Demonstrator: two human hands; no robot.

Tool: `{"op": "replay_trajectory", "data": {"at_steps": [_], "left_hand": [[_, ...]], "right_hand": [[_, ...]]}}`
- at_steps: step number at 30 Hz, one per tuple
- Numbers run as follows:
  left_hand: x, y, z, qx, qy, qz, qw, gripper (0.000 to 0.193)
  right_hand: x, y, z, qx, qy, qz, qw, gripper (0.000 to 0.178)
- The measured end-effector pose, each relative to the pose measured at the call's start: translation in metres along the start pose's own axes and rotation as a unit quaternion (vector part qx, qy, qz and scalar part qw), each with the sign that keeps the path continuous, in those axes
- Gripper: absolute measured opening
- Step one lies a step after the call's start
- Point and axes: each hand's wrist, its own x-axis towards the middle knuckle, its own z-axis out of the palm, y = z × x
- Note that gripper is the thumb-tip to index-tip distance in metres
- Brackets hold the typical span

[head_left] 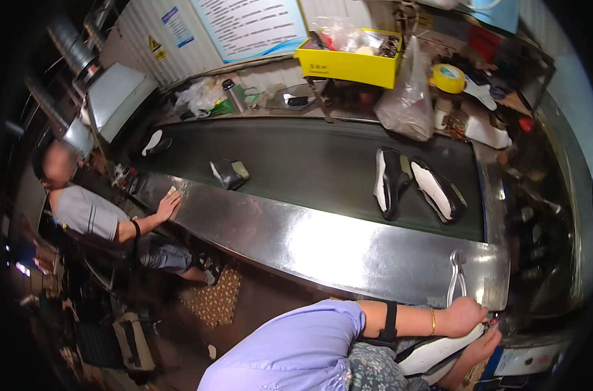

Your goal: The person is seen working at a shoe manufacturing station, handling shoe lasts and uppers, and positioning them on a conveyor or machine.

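Observation:
A black shoe with a white underside [439, 347] lies tilted over my lap at the lower right. My left hand [464, 317] is closed in a fist at the shoe's far end, and what its fingers grip is hidden. On the other side of that end, my right hand [477, 357] holds the shoe from below, partly covered by it. A small reddish, metallic thing [494, 320] shows by the fingertips, too small to name. Metal pincers [457, 277] lie on the steel ledge [296, 241] just beyond my left hand.
Two black shoes, one [389, 182] beside another [436, 191], lie on the dark conveyor belt [309, 163]; others are farther left. A co-worker [91, 212] sits at left, one hand on the ledge. A yellow box [348, 65] and a tape roll [448, 78] stand behind.

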Motion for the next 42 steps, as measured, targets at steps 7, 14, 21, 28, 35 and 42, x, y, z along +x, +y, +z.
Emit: {"op": "replay_trajectory", "data": {"at_steps": [7,14,21,28,35,42], "left_hand": [[-0.003,-0.015,-0.028,-0.108,0.068,0.070,0.989,0.022],[0.002,-0.013,-0.018,-0.060,-0.025,0.033,0.997,0.020],[0.006,-0.009,-0.002,-0.174,0.050,-0.190,0.965,0.016],[-0.005,-0.022,0.004,-0.436,-0.186,-0.180,0.862,0.075],[-0.013,-0.026,0.032,-0.312,-0.102,-0.019,0.944,0.055],[-0.006,-0.008,-0.020,-0.506,-0.247,-0.248,0.788,0.050]], "right_hand": [[0.003,-0.030,-0.014,-0.035,-0.219,-0.057,0.973,0.032],[0.010,0.001,-0.007,-0.030,-0.173,-0.013,0.984,0.034],[0.005,-0.030,0.004,-0.069,-0.112,-0.065,0.989,0.031],[0.003,-0.021,-0.011,-0.067,-0.171,0.014,0.983,0.031],[-0.131,0.018,-0.051,-0.108,-0.142,0.068,0.982,0.032],[-0.102,-0.018,-0.083,0.174,-0.143,0.308,0.924,0.022]]}}
